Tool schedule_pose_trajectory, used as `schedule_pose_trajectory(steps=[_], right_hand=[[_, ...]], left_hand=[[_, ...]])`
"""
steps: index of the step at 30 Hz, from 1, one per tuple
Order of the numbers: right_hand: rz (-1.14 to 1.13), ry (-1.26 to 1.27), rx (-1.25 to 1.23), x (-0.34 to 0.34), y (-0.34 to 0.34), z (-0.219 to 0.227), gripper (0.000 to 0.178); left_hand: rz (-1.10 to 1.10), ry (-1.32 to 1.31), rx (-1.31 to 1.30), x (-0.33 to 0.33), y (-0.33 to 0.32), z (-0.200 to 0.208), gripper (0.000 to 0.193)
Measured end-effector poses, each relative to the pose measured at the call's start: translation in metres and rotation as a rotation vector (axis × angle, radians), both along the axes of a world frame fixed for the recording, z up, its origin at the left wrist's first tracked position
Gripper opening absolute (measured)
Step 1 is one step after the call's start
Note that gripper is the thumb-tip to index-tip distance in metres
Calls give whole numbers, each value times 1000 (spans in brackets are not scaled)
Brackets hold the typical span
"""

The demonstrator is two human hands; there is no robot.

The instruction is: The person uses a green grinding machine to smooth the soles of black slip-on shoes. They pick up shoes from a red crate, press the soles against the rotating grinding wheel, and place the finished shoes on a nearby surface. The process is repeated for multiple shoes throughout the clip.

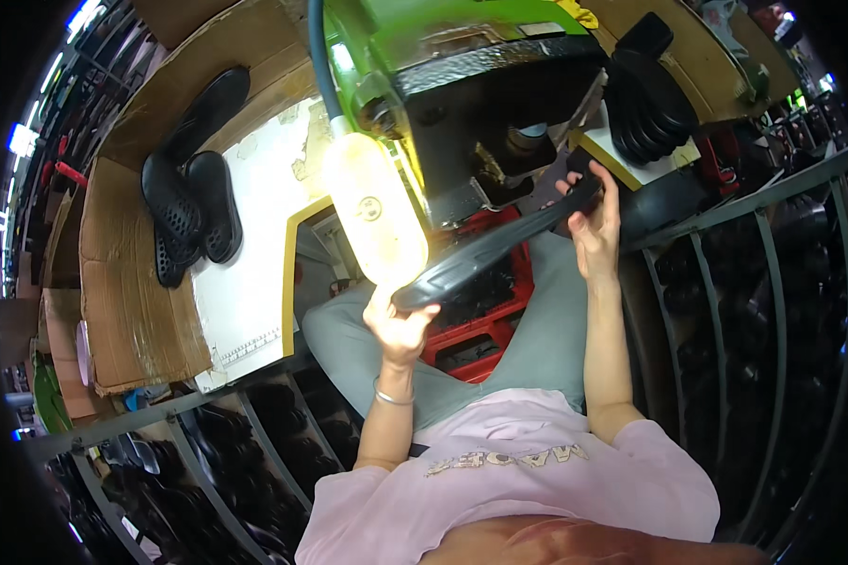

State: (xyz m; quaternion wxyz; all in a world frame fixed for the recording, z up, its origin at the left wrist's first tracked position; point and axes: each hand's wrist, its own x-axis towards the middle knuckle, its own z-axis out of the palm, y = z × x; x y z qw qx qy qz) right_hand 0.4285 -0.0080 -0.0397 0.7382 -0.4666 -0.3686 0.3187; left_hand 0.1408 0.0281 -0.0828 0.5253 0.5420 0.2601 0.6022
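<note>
A long black shoe sole is held slantwise in front of the machine, seen nearly edge-on. My left hand grips its near left end, with the thumb along the lower edge. At the far right end, my right hand holds the other tip between thumb and fingers. Just above my left hand is a brightly lit yellow-white lamp head, which washes out the area around it. The green machine has a dark open front beyond the sole.
Black clogs with holes lie at the left on a white board inside a cut cardboard box. Several black soles are stacked right of the machine. A red crate sits between my legs. Metal racks hold dark footwear on both sides.
</note>
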Motion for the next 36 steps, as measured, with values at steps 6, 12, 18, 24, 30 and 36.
schedule_pose_trajectory(steps=[6, 12, 18, 24, 30, 36], right_hand=[[-4, -78, 13, 0, 36, 6, 88], [-3, -132, 3, -33, 40, 1, 89], [77, -165, 96, -85, 39, 1, 65], [-238, -510, 152, -110, 41, -4, 32], [-311, -767, 228, -107, 41, 9, 35], [105, 86, -66, -85, 53, -97, 31]], left_hand=[[33, -8, 52, 0, 24, 7, 56], [39, -115, 99, -34, 24, 20, 49], [88, -268, 43, -90, 31, -3, 42], [41, 250, -142, -124, 45, -37, 40], [129, 845, 277, -9, 47, 27, 36], [161, 280, 25, 54, 32, 6, 29]])
